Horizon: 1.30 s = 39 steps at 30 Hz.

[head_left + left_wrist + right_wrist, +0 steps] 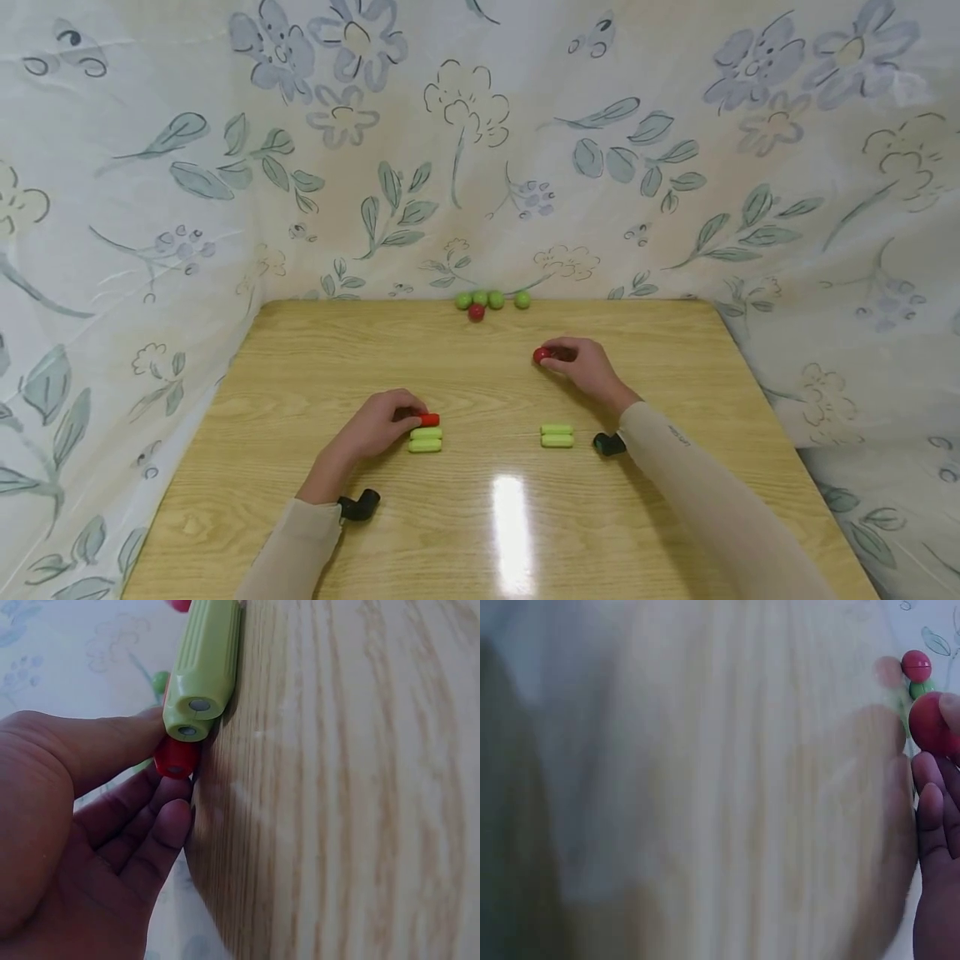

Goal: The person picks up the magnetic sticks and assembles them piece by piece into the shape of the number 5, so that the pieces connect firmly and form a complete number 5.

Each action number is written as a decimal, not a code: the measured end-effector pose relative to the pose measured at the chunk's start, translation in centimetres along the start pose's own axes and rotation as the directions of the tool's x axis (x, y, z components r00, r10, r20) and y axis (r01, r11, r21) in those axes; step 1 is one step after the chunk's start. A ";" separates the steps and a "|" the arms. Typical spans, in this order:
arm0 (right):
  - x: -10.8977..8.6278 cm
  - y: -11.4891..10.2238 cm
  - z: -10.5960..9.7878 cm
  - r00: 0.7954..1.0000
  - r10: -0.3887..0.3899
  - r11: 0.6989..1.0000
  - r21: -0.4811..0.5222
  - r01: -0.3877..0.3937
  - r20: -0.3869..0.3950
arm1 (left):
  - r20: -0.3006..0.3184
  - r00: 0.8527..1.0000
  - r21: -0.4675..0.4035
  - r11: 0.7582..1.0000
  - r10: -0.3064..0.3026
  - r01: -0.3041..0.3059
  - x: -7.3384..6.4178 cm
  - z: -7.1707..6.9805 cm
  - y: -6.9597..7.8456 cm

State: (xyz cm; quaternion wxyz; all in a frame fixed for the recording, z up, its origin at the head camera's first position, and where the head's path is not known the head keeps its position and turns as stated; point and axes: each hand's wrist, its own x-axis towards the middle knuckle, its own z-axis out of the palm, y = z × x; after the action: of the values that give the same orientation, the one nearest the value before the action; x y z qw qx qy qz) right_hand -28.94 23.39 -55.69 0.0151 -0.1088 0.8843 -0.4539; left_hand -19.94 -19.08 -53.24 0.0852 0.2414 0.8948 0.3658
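Observation:
My left hand (378,423) pinches a red ribbed rod (431,420) between thumb and fingers, low over the table. Right beside it lie two light green magnetic rods (425,446), side by side; the left wrist view shows grey metal discs in the ends of the green rods (199,704). Farther back, my right hand (592,368) holds a shiny red ball (541,356) by thumb and fingertips. More red shows within that hand's grasp, but its shape is mostly hidden. Another pair of green rods (557,441) lies nearer than the right hand.
Several green balls (496,300) sit along the table's back edge, with a second red ball (476,312) in front of them. Flowered cloth (465,167) hangs behind and on both sides of the wooden table (300,350). Black wrist devices (360,505) sit by both sleeves.

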 end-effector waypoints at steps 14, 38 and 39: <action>-0.3 0.8 0.2 1.000 -0.008 0.998 0.064 0.010 -0.024 | 0.007 1.000 -0.012 1.000 -0.007 0.007 0.1 0.2 -0.5; -0.6 1.2 0.5 0.997 -0.042 0.996 0.079 0.047 -0.062 | 0.000 1.000 -0.007 1.000 -0.007 0.007 0.3 0.2 -0.7; -0.5 1.2 0.6 0.997 -0.043 0.996 0.075 0.047 -0.059 | 0.002 1.000 -0.009 1.000 -0.009 0.009 0.4 0.2 -0.7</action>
State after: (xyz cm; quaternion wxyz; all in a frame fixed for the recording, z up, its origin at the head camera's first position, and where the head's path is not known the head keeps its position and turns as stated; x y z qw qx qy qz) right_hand -28.56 23.73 -57.03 -0.0164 -0.1148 0.8636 -0.4907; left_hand -20.45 -19.21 -53.91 0.0887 0.2373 0.8941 0.3694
